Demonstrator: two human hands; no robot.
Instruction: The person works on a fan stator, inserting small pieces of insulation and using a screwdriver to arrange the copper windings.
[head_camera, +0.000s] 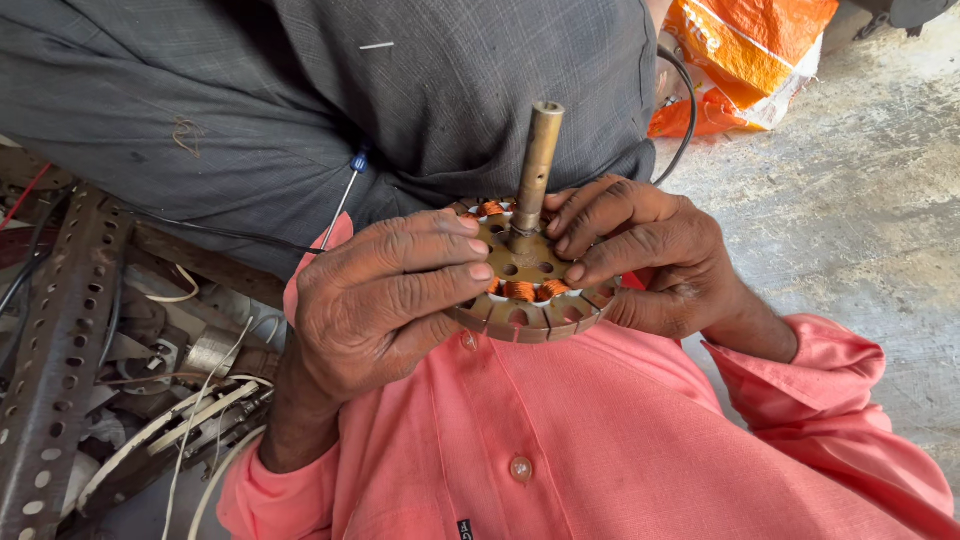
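Both hands hold a round motor core (530, 300) against the lap, over the pink shirt (600, 440). Left hand (385, 300) closed around its near rim, fingers across the face; right hand (640, 255) clasps the far rim, fingertips pressing beside the brass shaft (535, 165). Copper coils (520, 290) fill some slots. Step judged: seating the coils; next calls for a steady grip and light pressure.

Salmon-pink buttoned shirt (560, 440), long sleeves (cuffs loose), grey trousers (300, 90)
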